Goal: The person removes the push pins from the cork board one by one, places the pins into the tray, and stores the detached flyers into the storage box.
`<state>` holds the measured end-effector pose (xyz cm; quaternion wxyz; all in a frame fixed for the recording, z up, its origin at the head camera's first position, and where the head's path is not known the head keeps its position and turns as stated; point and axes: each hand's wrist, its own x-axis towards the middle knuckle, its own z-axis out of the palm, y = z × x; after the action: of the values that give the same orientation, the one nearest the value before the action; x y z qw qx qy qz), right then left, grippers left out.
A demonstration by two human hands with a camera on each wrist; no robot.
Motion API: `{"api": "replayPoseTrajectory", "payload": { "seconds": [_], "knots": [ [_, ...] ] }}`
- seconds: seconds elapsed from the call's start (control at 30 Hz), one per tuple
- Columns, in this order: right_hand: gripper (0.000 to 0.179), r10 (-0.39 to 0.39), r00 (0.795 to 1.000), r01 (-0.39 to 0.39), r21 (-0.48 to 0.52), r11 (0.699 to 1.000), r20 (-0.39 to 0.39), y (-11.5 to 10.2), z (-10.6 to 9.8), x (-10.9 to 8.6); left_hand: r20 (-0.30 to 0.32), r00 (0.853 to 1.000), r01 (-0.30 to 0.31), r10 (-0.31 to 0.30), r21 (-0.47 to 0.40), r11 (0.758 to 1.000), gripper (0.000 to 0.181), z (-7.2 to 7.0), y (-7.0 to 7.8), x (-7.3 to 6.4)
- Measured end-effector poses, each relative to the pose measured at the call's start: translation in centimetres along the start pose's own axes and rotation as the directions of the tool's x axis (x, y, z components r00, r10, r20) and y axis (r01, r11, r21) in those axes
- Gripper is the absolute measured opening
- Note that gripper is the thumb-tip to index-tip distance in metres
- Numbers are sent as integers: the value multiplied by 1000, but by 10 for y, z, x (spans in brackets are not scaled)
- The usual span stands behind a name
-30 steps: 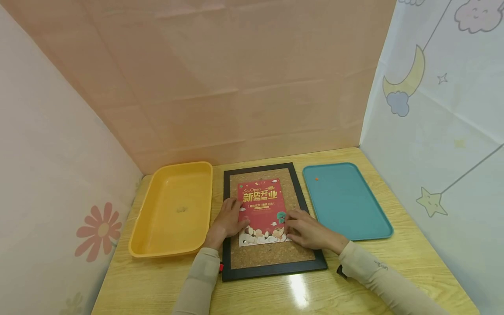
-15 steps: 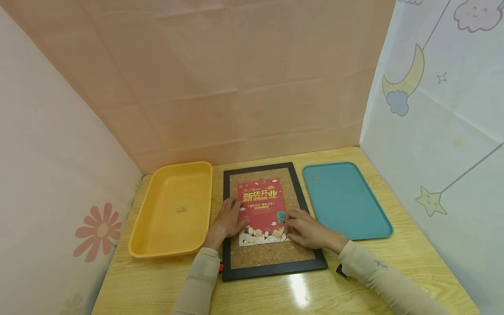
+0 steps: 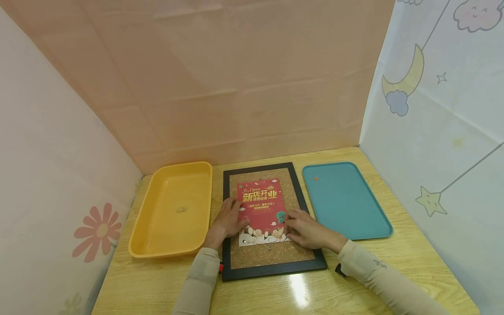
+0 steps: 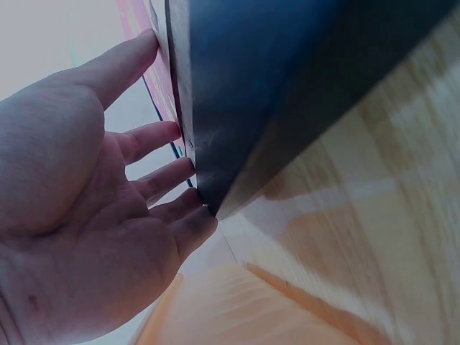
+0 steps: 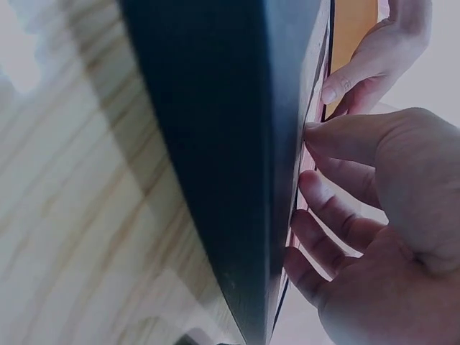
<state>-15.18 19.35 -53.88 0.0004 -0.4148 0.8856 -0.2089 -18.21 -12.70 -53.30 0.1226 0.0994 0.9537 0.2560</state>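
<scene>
A red poster [image 3: 263, 214] with gold lettering and a pale lower band lies on a cork board [image 3: 271, 256] in a black frame [image 3: 275, 267]. A small round shiny pin [image 3: 244, 241] shows at the poster's lower left corner. My left hand [image 3: 227, 220] rests on the poster's left edge, thumb pointing inward over the paper. In the left wrist view its spread fingers [image 4: 162, 176] reach over the frame. My right hand [image 3: 306, 228] touches the poster's right edge near the lower corner. The right wrist view shows its thumb and fingers [image 5: 327, 208] resting lightly bent against the board.
A deep yellow tray [image 3: 209, 197] stands left of the board, with a small pale patch at its bottom. To the right lies a flat teal tray [image 3: 350, 201] with a tiny orange thing [image 3: 316, 178] near its upper left corner. Cloth walls surround the wooden table [image 3: 252, 297].
</scene>
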Motion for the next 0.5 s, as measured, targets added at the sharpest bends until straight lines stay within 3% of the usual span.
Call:
{"api": "replayPoseTrajectory", "payload": {
  "seconds": [0.27,0.5],
  "knots": [
    [19,12,1000,-12,1,1000,21,-4,-3,2,1,1000,5,-5,-2,1000,78,-6,7,-5],
    [18,11,1000,-11,11,1000,22,-2,-2,1,6,1000,16,-16,-9,1000,80,-3,4,-2]
  ]
}}
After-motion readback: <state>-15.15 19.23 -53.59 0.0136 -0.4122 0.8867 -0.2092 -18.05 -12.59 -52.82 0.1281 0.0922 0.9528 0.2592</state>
